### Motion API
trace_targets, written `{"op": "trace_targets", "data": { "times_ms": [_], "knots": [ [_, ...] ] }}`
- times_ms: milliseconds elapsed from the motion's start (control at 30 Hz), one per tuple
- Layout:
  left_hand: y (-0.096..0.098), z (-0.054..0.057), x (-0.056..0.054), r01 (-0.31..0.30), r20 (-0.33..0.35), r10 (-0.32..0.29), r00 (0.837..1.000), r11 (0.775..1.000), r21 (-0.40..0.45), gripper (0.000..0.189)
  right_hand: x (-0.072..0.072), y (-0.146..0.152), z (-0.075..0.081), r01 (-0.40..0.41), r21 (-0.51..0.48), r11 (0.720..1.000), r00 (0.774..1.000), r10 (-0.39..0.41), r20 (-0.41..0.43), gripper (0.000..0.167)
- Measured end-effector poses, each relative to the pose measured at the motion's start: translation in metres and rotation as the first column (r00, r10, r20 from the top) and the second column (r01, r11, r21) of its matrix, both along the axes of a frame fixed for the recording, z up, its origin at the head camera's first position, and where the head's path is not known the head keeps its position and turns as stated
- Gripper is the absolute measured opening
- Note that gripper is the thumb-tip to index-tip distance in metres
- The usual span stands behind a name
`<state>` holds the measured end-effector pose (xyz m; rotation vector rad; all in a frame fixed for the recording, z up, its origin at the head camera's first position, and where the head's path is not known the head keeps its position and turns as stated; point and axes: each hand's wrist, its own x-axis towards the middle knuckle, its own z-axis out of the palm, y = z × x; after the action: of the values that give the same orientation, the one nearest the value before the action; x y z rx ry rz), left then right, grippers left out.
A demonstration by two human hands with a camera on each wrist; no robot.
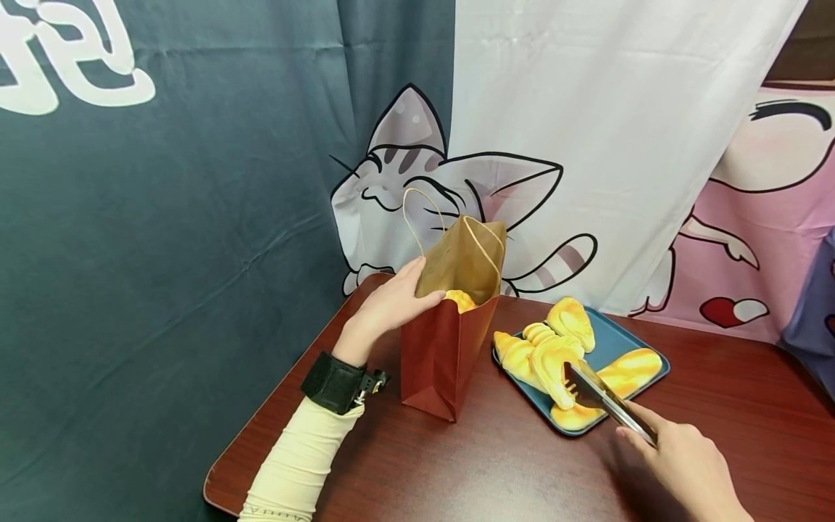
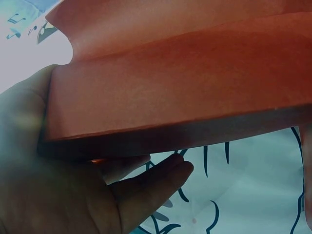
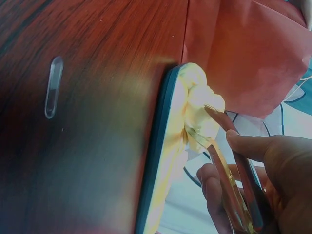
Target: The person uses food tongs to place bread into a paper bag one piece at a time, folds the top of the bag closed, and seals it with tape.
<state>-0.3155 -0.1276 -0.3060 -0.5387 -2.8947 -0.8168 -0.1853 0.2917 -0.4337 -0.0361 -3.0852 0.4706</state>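
Observation:
A red-brown paper bag [image 1: 430,359] with cord handles stands upright on the table, its mouth open. My left hand [image 1: 391,293] grips the bag's upper left edge, thumb on one side and fingers on the other. Inside, the top of a yellow bread piece [image 1: 461,300] shows. In my right hand [image 1: 691,457] are metal tongs [image 1: 616,406], their tips at a curved bread roll [image 1: 553,366] on the blue tray [image 1: 609,333]. In the right wrist view, the tong tips straddle part of a pale bread [image 3: 200,109]; how firmly they pinch it I cannot tell.
Several other breads share the tray, including a long loaf [image 1: 633,368] on its right and a rounded piece [image 1: 570,322] at the back. A small clear strip [image 3: 53,87] lies on the brown table [image 1: 522,471]. Printed cloth [image 1: 620,145] hangs behind.

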Motion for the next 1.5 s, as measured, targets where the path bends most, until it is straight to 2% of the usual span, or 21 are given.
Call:
{"op": "trace_targets", "data": {
  "times_ms": [200, 800, 1067, 1500],
  "knots": [
    [-0.001, -0.002, -0.001, -0.003, 0.002, 0.003, 1.000, 1.000, 0.004, 0.083, 0.001, -0.001, 0.000, 0.005, 0.004, 1.000, 1.000, -0.005, 0.001, 0.076],
    [0.001, 0.000, 0.000, 0.001, 0.010, -0.001, 1.000, 1.000, -0.008, 0.085, 0.005, 0.004, 0.001, 0.006, 0.001, 1.000, 0.997, -0.006, -0.081, 0.072],
    [0.001, -0.001, -0.001, 0.001, 0.006, 0.000, 1.000, 1.000, -0.008, 0.085, 0.005, 0.009, 0.004, 0.021, -0.008, 1.000, 0.996, -0.022, -0.082, 0.071],
    [0.001, 0.000, 0.001, 0.005, -0.001, -0.005, 1.000, 1.000, 0.003, 0.085, 0.003, 0.008, 0.013, 0.003, -0.002, 1.000, 0.980, -0.003, -0.200, 0.065]
  ]
}}
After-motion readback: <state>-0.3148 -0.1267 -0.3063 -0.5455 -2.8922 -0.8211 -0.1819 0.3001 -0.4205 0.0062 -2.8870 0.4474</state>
